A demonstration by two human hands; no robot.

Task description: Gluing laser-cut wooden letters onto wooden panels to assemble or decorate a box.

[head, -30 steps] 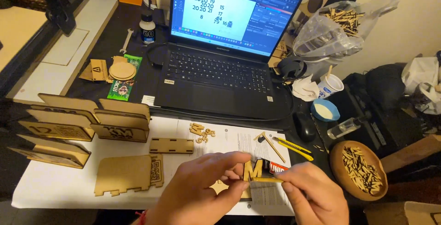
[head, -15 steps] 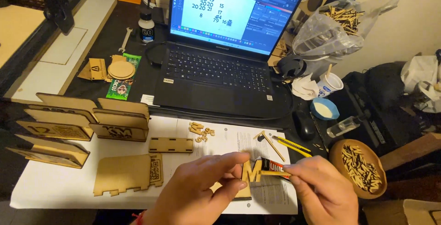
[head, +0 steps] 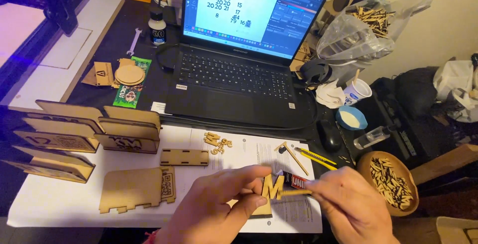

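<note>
My left hand (head: pixel 219 206) pinches a small laser-cut wooden letter (head: pixel 272 187) between thumb and forefinger, low in the middle of the view. My right hand (head: pixel 351 206) holds a thin wooden stick (head: pixel 298 192) whose tip touches the right side of the letter. Beneath the letter lie a flat wooden piece (head: pixel 262 209) and a small glue tube (head: pixel 294 180) on white paper sheets (head: pixel 74 201).
An open laptop (head: pixel 234 64) sits ahead. Assembled wooden stands (head: pixel 74 132) and flat panels (head: pixel 134 189) lie left. Loose small letters (head: pixel 217 143), a yellow knife (head: pixel 314 155), a mouse (head: pixel 328 134), a white cup (head: pixel 356 90) and a bowl of wood bits (head: pixel 391 184) lie right.
Both hands have shifted slightly right and nearer together. The stick in my right hand has come against the letter's side.
</note>
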